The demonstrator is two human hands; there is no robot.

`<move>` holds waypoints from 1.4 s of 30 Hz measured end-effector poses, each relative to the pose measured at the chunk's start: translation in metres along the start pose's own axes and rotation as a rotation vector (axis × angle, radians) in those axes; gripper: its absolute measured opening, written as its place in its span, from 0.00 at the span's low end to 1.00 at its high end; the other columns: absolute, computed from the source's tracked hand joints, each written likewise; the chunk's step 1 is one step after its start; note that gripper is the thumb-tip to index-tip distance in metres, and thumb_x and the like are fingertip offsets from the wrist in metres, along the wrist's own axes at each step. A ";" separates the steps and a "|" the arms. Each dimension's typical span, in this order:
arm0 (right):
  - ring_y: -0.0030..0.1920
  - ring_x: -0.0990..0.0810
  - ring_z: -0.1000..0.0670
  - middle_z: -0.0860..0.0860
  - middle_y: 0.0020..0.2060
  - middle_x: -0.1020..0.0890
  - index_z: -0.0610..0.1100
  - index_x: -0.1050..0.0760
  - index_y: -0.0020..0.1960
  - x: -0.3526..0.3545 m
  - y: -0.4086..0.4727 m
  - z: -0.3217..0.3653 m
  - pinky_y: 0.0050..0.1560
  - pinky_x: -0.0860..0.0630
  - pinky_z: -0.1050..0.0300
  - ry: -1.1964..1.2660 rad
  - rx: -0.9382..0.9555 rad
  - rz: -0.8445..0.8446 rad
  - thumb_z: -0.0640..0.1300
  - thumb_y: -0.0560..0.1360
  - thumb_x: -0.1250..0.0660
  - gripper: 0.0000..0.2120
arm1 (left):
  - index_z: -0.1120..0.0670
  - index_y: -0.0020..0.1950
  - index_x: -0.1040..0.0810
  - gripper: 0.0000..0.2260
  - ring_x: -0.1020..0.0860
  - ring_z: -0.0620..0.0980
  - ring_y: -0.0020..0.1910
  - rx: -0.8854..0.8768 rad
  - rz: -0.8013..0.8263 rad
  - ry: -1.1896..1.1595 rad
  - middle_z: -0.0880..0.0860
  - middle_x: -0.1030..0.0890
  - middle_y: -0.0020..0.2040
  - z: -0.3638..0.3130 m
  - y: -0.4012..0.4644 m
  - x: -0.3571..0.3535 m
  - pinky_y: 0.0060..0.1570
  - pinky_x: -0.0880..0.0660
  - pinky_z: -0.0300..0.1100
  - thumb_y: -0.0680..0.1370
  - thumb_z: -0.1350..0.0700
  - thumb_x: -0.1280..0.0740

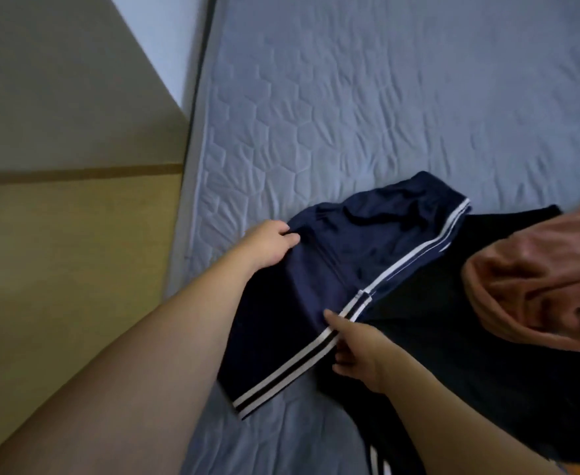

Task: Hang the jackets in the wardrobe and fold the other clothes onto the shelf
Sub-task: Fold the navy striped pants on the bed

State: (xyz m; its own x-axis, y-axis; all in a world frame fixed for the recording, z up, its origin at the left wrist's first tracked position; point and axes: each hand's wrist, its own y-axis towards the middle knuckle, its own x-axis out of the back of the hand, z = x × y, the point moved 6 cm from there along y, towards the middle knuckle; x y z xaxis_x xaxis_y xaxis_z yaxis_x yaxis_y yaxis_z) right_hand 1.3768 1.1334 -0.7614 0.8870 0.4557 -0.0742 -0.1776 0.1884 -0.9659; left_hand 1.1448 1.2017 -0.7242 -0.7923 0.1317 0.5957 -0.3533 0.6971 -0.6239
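Observation:
Navy track trousers (343,262) with white side stripes lie spread on the quilted grey mattress (367,108). My left hand (269,246) pinches their left edge between thumb and fingers. My right hand (357,351) grips the striped side seam lower down. A black garment (453,323) lies under and to the right of the trousers. A rust-orange garment (538,286) is bunched on top of the black one at the right edge.
The mattress edge (192,186) runs diagonally at the left, with a beige wall or panel (69,166) right beside it. The mattress stretches bare toward the top and upper right.

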 end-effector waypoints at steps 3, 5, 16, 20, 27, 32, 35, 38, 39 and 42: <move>0.40 0.21 0.48 0.47 0.37 0.19 0.43 0.23 0.47 0.042 0.021 0.035 0.45 0.23 0.51 0.148 0.204 -0.101 0.48 0.77 0.33 0.08 | 0.55 0.61 0.23 0.14 0.26 0.57 0.62 -0.120 -0.070 0.085 0.58 0.24 0.61 -0.041 0.031 -0.022 0.62 0.31 0.47 0.82 0.49 0.40; 0.41 0.17 0.48 0.48 0.40 0.15 0.44 0.22 0.48 0.069 0.029 0.061 0.44 0.20 0.52 0.293 0.360 -0.137 0.42 0.78 0.35 0.04 | 0.55 0.53 0.24 0.11 0.23 0.54 0.55 -0.203 -0.077 -0.005 0.54 0.21 0.53 -0.070 0.052 -0.033 0.52 0.30 0.44 0.83 0.50 0.42; 0.55 0.25 0.41 0.43 0.64 0.31 0.47 0.26 0.60 0.219 0.086 0.173 0.63 0.28 0.45 0.094 0.455 -0.677 0.52 0.77 0.37 0.14 | 0.49 0.74 0.37 0.29 0.34 0.57 0.70 -0.146 -0.076 0.330 0.54 0.33 0.72 -0.159 0.174 -0.098 0.69 0.37 0.55 0.77 0.36 0.43; 0.58 0.25 0.43 0.44 0.65 0.31 0.46 0.41 0.71 0.217 0.108 0.162 0.62 0.27 0.47 0.156 0.444 -0.664 0.49 0.74 0.31 0.29 | 0.51 0.77 0.43 0.41 0.41 0.59 0.73 0.036 -0.008 0.543 0.55 0.40 0.76 -0.075 0.166 -0.121 0.71 0.41 0.56 0.72 0.26 0.49; 0.45 0.21 0.52 0.51 0.46 0.21 0.48 0.32 0.53 0.203 0.118 0.158 0.49 0.23 0.55 0.323 0.615 -0.582 0.44 0.73 0.30 0.13 | 0.55 0.65 0.31 0.31 0.29 0.58 0.64 -0.156 -0.112 0.699 0.57 0.27 0.66 -0.059 0.174 -0.115 0.59 0.32 0.50 0.78 0.32 0.48; 0.45 0.19 0.54 0.52 0.46 0.20 0.52 0.31 0.55 0.155 0.108 0.191 0.47 0.20 0.57 0.395 0.755 -0.393 0.38 0.77 0.37 0.12 | 0.49 0.45 0.35 0.19 0.22 0.57 0.50 -0.245 -0.174 0.527 0.53 0.20 0.51 -0.040 0.146 -0.059 0.42 0.31 0.47 0.77 0.33 0.45; 0.42 0.18 0.57 0.53 0.45 0.19 0.51 0.29 0.56 0.138 0.107 0.231 0.40 0.20 0.63 0.436 0.815 -0.360 0.38 0.76 0.34 0.12 | 0.45 0.43 0.32 0.24 0.21 0.49 0.43 -0.187 -0.292 0.245 0.45 0.21 0.43 -0.009 0.131 -0.001 0.42 0.26 0.47 0.68 0.25 0.41; 0.50 0.19 0.50 0.49 0.52 0.21 0.47 0.33 0.65 0.130 0.119 0.240 0.46 0.20 0.56 0.531 0.699 -0.408 0.47 0.74 0.29 0.22 | 0.43 0.47 0.30 0.31 0.24 0.36 0.43 -0.016 -0.108 -0.039 0.38 0.23 0.46 0.041 0.123 0.014 0.39 0.29 0.36 0.56 0.23 0.32; 0.54 0.21 0.47 0.47 0.56 0.22 0.47 0.35 0.68 0.121 0.126 0.227 0.53 0.21 0.51 0.546 0.616 -0.420 0.50 0.72 0.27 0.29 | 0.42 0.51 0.31 0.33 0.26 0.33 0.44 0.061 -0.031 -0.138 0.38 0.24 0.50 0.063 0.120 0.005 0.39 0.30 0.32 0.55 0.25 0.28; 0.53 0.21 0.46 0.48 0.56 0.21 0.47 0.34 0.67 0.077 0.146 0.156 0.59 0.24 0.45 0.525 0.486 -0.363 0.50 0.67 0.23 0.34 | 0.46 0.63 0.33 0.36 0.25 0.45 0.57 0.216 -0.028 -0.299 0.49 0.27 0.66 0.116 0.123 -0.029 0.56 0.27 0.40 0.62 0.29 0.28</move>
State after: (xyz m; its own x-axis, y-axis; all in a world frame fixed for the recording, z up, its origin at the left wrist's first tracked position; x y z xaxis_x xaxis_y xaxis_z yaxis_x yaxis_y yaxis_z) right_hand 1.3529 1.3319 -0.8699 0.9882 -0.1533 0.0002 0.1024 0.6590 -0.7452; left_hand 1.0670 1.2022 -0.8771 -0.8799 -0.1195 0.4599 -0.4485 0.5282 -0.7210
